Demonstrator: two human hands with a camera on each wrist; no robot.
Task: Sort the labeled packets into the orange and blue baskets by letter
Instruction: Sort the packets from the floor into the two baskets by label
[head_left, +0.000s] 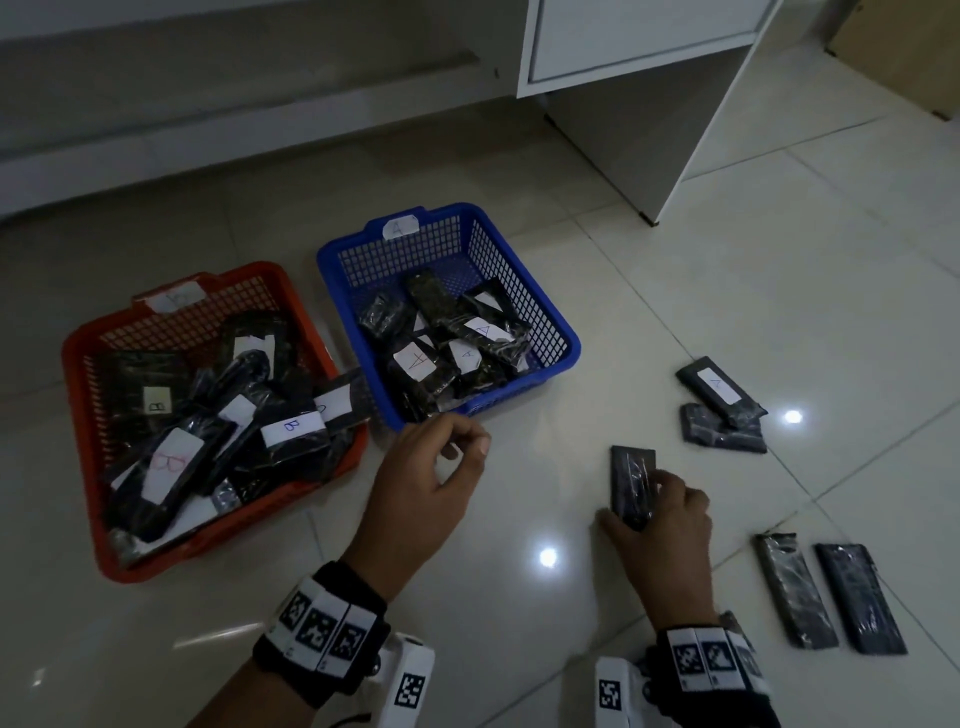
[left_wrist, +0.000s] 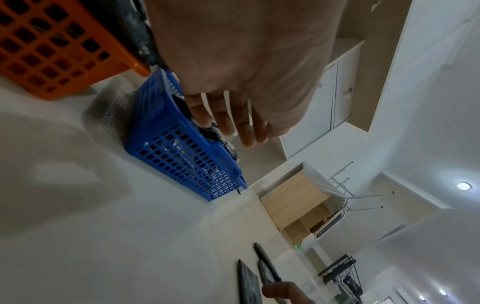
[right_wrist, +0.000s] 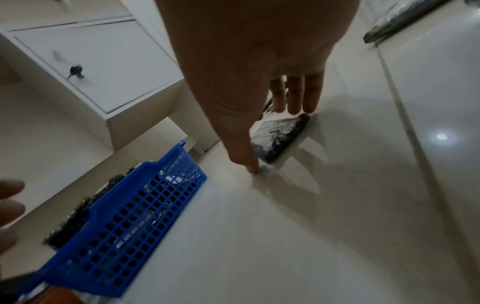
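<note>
The orange basket (head_left: 85, 374), tagged B, holds several black packets with B labels. The blue basket (head_left: 566, 338), tagged A, holds several with A labels. My right hand (head_left: 631, 501) is down on a black packet (head_left: 631, 467) that lies flat on the floor, no label showing. Its fingers (right_wrist: 296, 98) rest on the packet (right_wrist: 280, 137) and the thumb tip (right_wrist: 250, 162) touches the tile beside it. My left hand (head_left: 465, 447) hovers empty with loosely curled fingers (left_wrist: 228, 123) by the blue basket's (left_wrist: 182, 156) front corner.
An A-labelled packet (head_left: 719, 387) lies across another packet (head_left: 727, 439) to the right of the blue basket. Two unlabelled-side packets (head_left: 795, 592) (head_left: 860, 597) lie at the far right. One packet (head_left: 340, 402) hangs over the orange basket's right rim. A white cabinet (head_left: 675, 104) stands behind.
</note>
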